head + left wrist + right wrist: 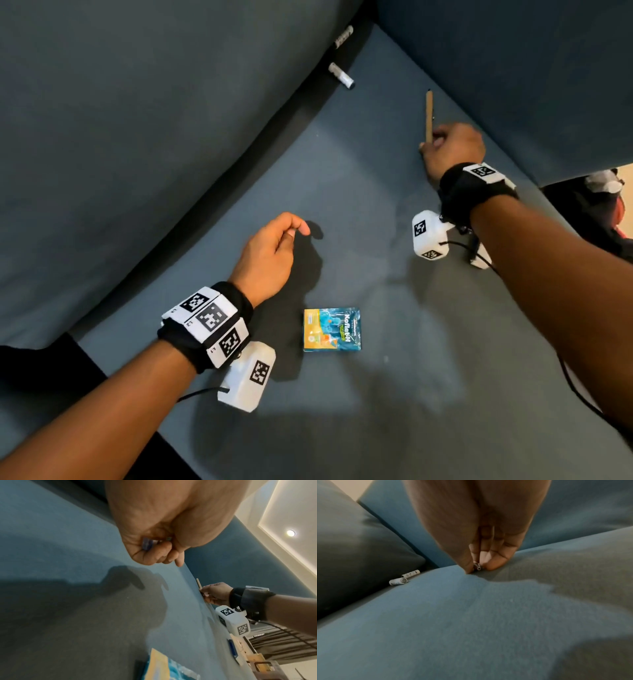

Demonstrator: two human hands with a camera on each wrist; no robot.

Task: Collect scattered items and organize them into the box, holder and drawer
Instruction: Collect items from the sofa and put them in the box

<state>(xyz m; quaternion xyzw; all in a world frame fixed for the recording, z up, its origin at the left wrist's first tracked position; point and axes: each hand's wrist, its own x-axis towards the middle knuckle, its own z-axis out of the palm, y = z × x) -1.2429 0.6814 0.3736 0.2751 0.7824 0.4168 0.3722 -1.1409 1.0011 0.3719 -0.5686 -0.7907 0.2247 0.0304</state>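
Observation:
On the blue sofa seat point(359, 192), my right hand point(442, 144) pinches the lower end of a tan pen point(429, 113) that points away toward the backrest. The right wrist view shows its fingertips point(494, 562) closed round the pen's metal tip point(477, 566), down on the fabric. My left hand point(291, 233) hovers over the seat's middle with fingers curled; in the left wrist view it holds a small blue object point(148, 545). A blue and yellow packet point(331, 329) lies flat near my left wrist. Two white batteries point(340, 74) point(343, 36) lie in the crease by the cushion.
A large dark cushion point(137, 137) fills the left side. The sofa's backrest point(513, 68) rises behind my right hand. In the left wrist view, a wooden box point(262, 665) and a blue item point(232, 647) stand beyond the seat's edge.

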